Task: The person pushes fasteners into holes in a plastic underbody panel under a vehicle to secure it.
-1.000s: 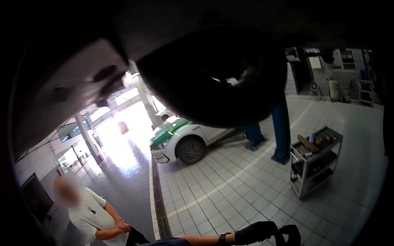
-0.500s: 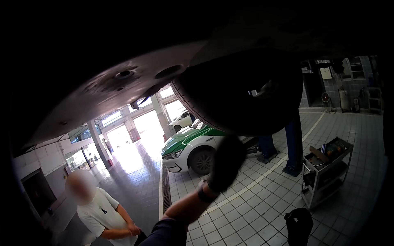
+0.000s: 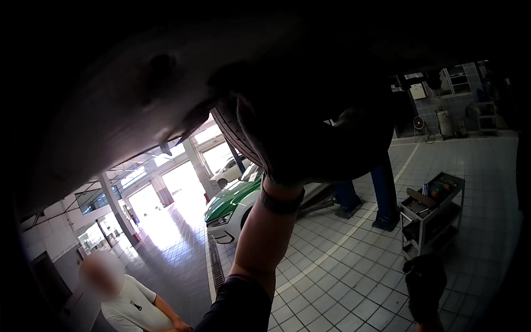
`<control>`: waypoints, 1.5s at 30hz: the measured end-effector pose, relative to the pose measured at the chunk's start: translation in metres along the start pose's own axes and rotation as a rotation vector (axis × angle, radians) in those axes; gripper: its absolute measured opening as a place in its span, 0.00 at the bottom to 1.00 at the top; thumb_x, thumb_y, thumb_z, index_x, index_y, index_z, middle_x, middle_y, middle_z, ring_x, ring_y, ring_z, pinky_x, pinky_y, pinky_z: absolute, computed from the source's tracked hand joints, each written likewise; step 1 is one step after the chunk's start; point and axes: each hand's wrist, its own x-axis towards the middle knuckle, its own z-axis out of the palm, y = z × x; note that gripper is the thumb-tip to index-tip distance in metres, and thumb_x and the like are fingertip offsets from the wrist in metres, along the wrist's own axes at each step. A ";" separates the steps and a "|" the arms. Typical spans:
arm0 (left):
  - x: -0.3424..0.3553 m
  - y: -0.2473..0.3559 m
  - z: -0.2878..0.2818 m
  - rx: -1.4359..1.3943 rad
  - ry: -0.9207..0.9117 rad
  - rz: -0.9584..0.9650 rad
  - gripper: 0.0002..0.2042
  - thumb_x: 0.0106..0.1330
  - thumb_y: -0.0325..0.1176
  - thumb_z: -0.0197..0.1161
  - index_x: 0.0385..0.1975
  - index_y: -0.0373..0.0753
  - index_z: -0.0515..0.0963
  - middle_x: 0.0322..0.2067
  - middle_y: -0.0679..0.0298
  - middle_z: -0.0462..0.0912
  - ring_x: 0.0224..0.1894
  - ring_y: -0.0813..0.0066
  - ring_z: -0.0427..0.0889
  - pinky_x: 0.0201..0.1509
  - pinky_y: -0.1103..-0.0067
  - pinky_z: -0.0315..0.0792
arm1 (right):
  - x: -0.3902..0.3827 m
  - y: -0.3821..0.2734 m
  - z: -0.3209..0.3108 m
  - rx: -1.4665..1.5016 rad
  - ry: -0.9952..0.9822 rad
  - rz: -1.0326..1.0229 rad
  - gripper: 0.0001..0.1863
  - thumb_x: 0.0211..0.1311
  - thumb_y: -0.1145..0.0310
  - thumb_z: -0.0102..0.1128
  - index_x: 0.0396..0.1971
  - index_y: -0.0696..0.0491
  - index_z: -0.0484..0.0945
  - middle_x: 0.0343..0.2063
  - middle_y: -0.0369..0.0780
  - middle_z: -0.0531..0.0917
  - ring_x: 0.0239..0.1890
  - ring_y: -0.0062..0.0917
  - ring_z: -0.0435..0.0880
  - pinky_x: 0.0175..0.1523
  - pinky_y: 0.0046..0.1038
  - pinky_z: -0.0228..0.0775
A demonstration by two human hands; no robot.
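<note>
Overhead, the dark underside of a raised car [image 3: 127,110] fills the upper part of the view, with a tyre [image 3: 232,133] hanging below it. My left hand [image 3: 263,146], in a black glove, reaches up against the tyre's tread side near the underbody. Its fingers are lost in the shadow, so I cannot tell how they are bent or whether they grip anything. Low on the right is my right hand [image 3: 426,285], also black-gloved, held away from the car. Its fingers look curled in; whatever they may hold is too dark to make out.
A tool cart [image 3: 434,213] with loose tools on top stands at the right. Blue lift posts [image 3: 384,193] rise beyond the tyre. A green and white car [image 3: 235,207] is parked ahead. A person in a white shirt [image 3: 135,304] stands at the lower left.
My left hand has risen from below the tyre to its tread side. My right hand has shifted slightly right and up. The view has tilted and moved a little.
</note>
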 end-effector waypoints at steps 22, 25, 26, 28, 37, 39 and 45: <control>0.026 -0.010 -0.021 0.664 0.025 0.228 0.27 0.79 0.47 0.54 0.71 0.39 0.65 0.68 0.54 0.73 0.66 0.62 0.76 0.69 0.67 0.72 | 0.127 -0.103 0.086 -0.430 0.141 -0.927 0.22 0.75 0.60 0.56 0.62 0.53 0.70 0.58 0.46 0.73 0.58 0.34 0.76 0.60 0.38 0.74; 0.023 -0.008 -0.011 0.400 0.039 0.172 0.26 0.79 0.45 0.55 0.71 0.39 0.65 0.67 0.54 0.73 0.66 0.62 0.76 0.68 0.67 0.73 | 0.159 -0.108 0.097 -0.558 0.153 -1.091 0.27 0.78 0.57 0.52 0.70 0.53 0.65 0.69 0.49 0.67 0.69 0.39 0.71 0.69 0.43 0.71; 0.021 -0.007 -0.004 0.304 0.047 0.154 0.26 0.79 0.44 0.55 0.71 0.40 0.65 0.67 0.54 0.73 0.66 0.62 0.76 0.68 0.67 0.73 | 0.172 -0.102 0.099 -0.567 0.155 -1.126 0.29 0.79 0.55 0.51 0.72 0.52 0.63 0.72 0.50 0.65 0.72 0.40 0.70 0.71 0.44 0.69; 0.018 -0.008 0.004 0.134 0.059 0.124 0.26 0.78 0.43 0.56 0.71 0.40 0.65 0.67 0.55 0.73 0.66 0.62 0.75 0.68 0.67 0.74 | 0.186 -0.096 0.101 -0.569 0.157 -1.173 0.28 0.78 0.56 0.52 0.71 0.52 0.65 0.69 0.49 0.67 0.69 0.39 0.71 0.68 0.43 0.71; 0.021 -0.005 0.019 -0.303 0.051 0.109 0.25 0.77 0.37 0.60 0.71 0.42 0.65 0.67 0.56 0.72 0.66 0.63 0.75 0.66 0.67 0.76 | 0.200 -0.088 0.099 -0.425 0.172 -1.167 0.25 0.74 0.56 0.60 0.63 0.53 0.71 0.57 0.45 0.76 0.60 0.35 0.78 0.56 0.40 0.78; 0.032 0.021 0.024 -0.409 0.090 0.168 0.22 0.76 0.36 0.62 0.67 0.40 0.71 0.61 0.57 0.80 0.62 0.63 0.81 0.63 0.68 0.80 | 0.190 -0.087 0.084 -0.400 0.191 -1.109 0.24 0.73 0.56 0.61 0.61 0.53 0.73 0.54 0.45 0.78 0.58 0.34 0.80 0.53 0.39 0.79; 0.030 0.015 0.011 -0.003 0.060 0.229 0.25 0.73 0.38 0.65 0.68 0.41 0.70 0.62 0.57 0.80 0.64 0.62 0.79 0.65 0.65 0.78 | 0.157 -0.072 0.051 -0.217 0.288 -0.868 0.22 0.70 0.57 0.66 0.56 0.54 0.77 0.46 0.42 0.83 0.51 0.31 0.84 0.45 0.37 0.84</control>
